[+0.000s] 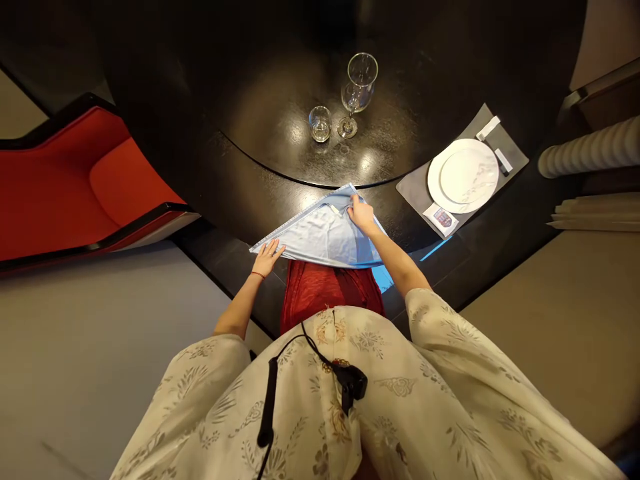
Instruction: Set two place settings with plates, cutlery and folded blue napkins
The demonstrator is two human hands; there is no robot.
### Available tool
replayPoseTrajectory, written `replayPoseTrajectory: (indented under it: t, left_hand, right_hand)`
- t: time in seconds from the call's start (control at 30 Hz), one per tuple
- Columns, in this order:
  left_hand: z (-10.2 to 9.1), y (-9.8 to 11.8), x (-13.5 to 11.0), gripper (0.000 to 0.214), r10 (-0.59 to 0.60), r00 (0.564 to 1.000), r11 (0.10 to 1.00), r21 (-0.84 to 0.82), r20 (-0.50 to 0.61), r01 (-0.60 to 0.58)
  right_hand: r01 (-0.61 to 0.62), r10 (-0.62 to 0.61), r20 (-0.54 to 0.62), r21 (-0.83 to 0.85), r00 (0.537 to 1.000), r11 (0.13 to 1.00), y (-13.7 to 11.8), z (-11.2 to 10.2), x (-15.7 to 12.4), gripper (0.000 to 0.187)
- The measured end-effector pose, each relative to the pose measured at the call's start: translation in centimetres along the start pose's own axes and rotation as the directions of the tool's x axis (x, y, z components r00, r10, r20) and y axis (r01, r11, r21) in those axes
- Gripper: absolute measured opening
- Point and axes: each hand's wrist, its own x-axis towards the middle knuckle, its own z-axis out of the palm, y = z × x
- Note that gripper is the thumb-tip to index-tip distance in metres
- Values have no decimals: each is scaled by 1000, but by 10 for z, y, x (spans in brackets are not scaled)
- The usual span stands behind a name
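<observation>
A light blue cloth napkin [320, 233], folded into a rough triangle, lies at the near edge of the dark round table. My left hand [269, 257] rests on its left corner with fingers spread flat. At the napkin's upper right, my right hand [361, 215] has its fingers curled and pinches the fabric close to the top point. Creases and a small white tag show below that point. Just beyond the napkin runs the curved edge of the raised turntable [280, 143].
A stemmed glass [359, 87] and a small tumbler [320, 125] stand on the turntable. To the right, a grey placemat [413, 187] bears stacked white plates [465, 175], a wrapped packet [441, 219] and cutlery rests. A red chair [115, 180] is at left.
</observation>
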Motion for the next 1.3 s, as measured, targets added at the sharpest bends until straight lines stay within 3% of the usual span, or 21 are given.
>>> replayPoseTrajectory:
  t: [0.07, 0.13, 0.2, 0.23, 0.33, 0.4, 0.47, 0.5, 0.57, 0.63, 0.73, 0.9, 1.17, 1.3]
  left_hand:
    - [4, -3, 0, 78, 14, 1000, 1000, 26, -16, -14]
    - [9, -5, 0, 76, 26, 999, 998, 55, -46, -23]
    - [13, -5, 1, 73, 43, 995, 996, 81, -85, -36]
    - [14, -5, 2, 71, 59, 993, 995, 91, -102, -49]
    - [16, 1, 5, 65, 129, 984, 987, 112, -119, -116]
    - [16, 6, 8, 58, 179, 979, 979, 121, -99, -167]
    - [15, 12, 12, 50, 214, 975, 971, 123, -66, -205]
    - [16, 15, 13, 48, 224, 973, 969, 122, -53, -216]
    - [17, 19, 16, 48, 227, 973, 968, 119, -40, -221]
    - [20, 23, 17, 52, 213, 976, 972, 114, -47, -207]
    - [24, 24, 16, 56, 184, 981, 979, 99, -61, -178]
    - [30, 26, 13, 56, 142, 987, 988, 74, -73, -137]
    - [33, 44, 23, 55, 86, 992, 995, 68, -96, -80]
    - [30, 47, 24, 59, 48, 992, 999, 23, -118, -45]
  right_hand:
    - [-187, 205, -126, 141, 971, 972, 2, 2, 12, 39]
    - [-324, 389, -204, 291, 898, 900, 7, 5, 21, 30]
    - [-369, 475, -227, 385, 850, 846, 10, 9, 24, 20]
    - [-357, 473, -231, 407, 850, 841, 11, 11, 22, 18]
    - [-190, 303, -242, 399, 922, 897, 10, 23, 3, 19]
    - [-48, 123, -199, 345, 972, 937, 9, 37, -23, 23]
    - [138, -113, -107, 266, 988, 954, 9, 56, -58, 29]
    - [258, -252, -55, 229, 966, 939, 9, 67, -77, 33]
    - [480, -490, 23, 166, 871, 861, 9, 89, -110, 49]
    - [580, -587, 59, 108, 807, 808, 8, 110, -135, 69]
    - [545, -546, 52, 34, 836, 838, 2, 135, -154, 82]
    - [461, -461, -9, 17, 887, 887, -6, 157, -156, 69]
    - [429, -419, -108, 98, 902, 898, 2, 173, -153, 67]
    - [297, -284, -112, 125, 952, 947, 29, 169, -164, 73]
